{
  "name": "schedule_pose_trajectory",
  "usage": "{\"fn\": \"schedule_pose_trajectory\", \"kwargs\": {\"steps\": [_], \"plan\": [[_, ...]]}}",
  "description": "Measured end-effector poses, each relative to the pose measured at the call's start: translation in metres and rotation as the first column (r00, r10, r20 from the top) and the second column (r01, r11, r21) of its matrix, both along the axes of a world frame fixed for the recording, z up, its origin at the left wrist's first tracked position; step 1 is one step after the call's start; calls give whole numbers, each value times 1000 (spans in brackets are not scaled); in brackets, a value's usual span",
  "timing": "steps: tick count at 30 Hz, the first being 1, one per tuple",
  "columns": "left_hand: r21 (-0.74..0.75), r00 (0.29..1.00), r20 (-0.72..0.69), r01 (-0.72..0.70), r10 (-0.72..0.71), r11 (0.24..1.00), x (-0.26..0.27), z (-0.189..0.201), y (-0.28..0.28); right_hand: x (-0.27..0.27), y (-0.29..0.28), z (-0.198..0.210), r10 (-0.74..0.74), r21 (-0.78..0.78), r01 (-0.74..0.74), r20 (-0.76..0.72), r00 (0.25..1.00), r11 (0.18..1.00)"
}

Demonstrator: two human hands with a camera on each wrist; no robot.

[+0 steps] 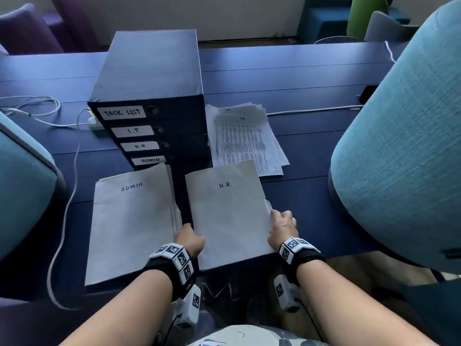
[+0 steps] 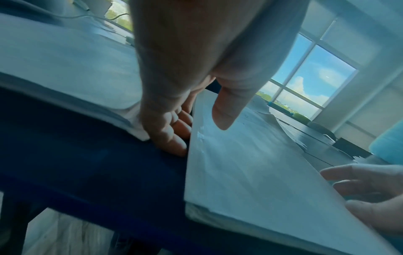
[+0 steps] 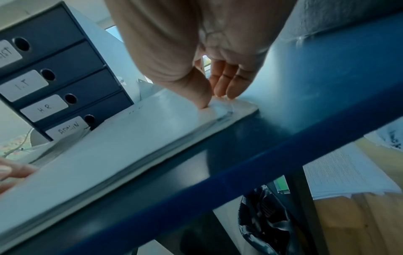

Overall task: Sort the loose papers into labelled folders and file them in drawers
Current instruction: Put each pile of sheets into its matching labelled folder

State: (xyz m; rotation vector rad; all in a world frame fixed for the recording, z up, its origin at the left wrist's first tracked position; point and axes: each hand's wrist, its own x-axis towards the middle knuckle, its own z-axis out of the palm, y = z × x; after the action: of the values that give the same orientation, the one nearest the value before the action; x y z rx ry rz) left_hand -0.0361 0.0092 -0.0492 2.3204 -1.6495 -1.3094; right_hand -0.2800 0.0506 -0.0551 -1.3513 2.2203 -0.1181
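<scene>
Two grey folders lie on the blue table (image 1: 311,171): the ADMIN folder (image 1: 132,226) at left and the H.R. folder (image 1: 229,216) beside it, its near end at the table's front edge. My left hand (image 1: 189,236) grips the H.R. folder's left edge, thumb (image 2: 224,110) on the cover (image 2: 250,172), fingers curled under the edge. My right hand (image 1: 282,223) pinches its right edge, where white sheets stick out; its thumb (image 3: 202,101) presses on the cover (image 3: 130,138). Loose printed papers (image 1: 244,141) lie fanned behind this folder. The dark drawer unit (image 1: 149,71) carries labels TASK LIST, I.T, H.R, ADMIN; all its drawers are closed.
Teal chairs stand at the right (image 1: 399,146) and the left (image 1: 22,183) of the table. A white cable (image 1: 62,221) and a power strip (image 1: 94,122) lie left of the drawer unit. In the right wrist view another paper stack (image 3: 348,172) lies lower down, beyond the table's edge.
</scene>
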Motion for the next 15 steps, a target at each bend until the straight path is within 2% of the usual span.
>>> {"fn": "schedule_pose_trajectory", "kwargs": {"steps": [6, 10, 15], "plan": [[-72, 996, -11, -93, 93, 993, -6, -3, 9, 1, 1, -4, 54, -7, -55, -49, 997, 998], [-148, 990, -48, -136, 130, 980, -16, 8, 13, 0, 2, -5, 82, -6, -83, -71, 994, 997], [-174, 973, -164, -193, 165, 966, -22, 23, 16, 2, -6, -1, 87, 10, -86, -56, 995, 996]]}}
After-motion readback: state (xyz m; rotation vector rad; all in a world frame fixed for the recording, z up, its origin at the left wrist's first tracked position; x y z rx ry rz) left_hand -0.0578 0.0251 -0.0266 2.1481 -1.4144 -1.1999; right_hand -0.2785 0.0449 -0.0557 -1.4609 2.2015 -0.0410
